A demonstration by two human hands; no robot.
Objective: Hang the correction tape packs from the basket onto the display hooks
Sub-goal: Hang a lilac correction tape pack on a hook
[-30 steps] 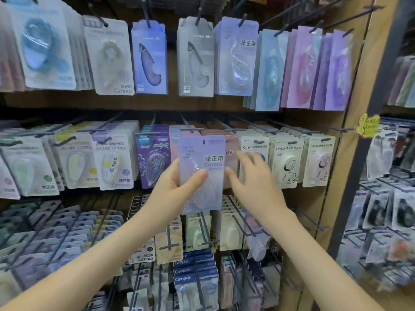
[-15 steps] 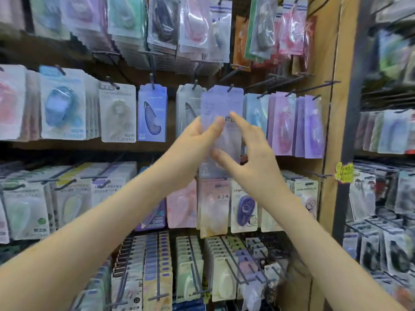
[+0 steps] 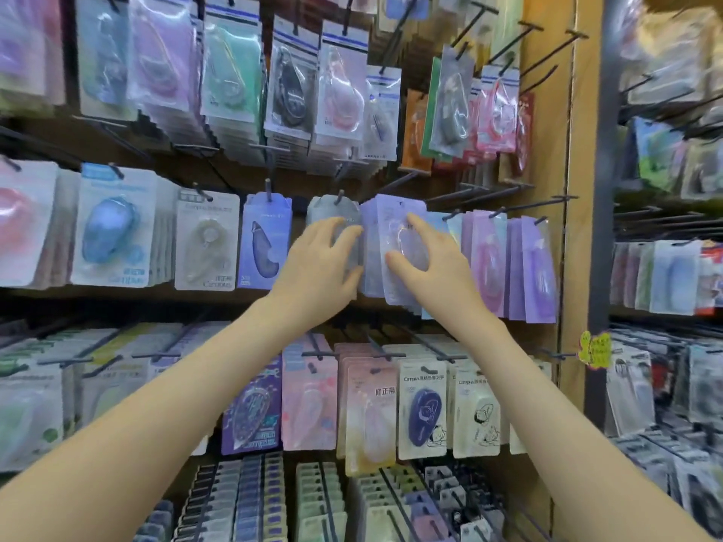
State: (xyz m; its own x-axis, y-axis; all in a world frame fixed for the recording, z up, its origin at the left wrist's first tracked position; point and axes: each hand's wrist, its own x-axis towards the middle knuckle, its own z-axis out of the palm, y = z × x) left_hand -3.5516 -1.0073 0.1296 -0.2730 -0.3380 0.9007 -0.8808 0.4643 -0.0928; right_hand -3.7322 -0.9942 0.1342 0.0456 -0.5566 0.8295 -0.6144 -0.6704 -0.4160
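I'm bringing the lavender pack (image 3: 387,221) up from the lower row into the middle row, just right of the grey pack (image 3: 332,213). My left hand (image 3: 324,264) is pinching its edge and my right hand (image 3: 428,264) is pressing open-fingered, probably seating it.

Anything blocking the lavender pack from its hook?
Nothing visible. The lavender pack sits against matching packs in the middle row, left hand gripping its left edge, right hand on its front. Its top hides the hook tip, so threading is unclear.
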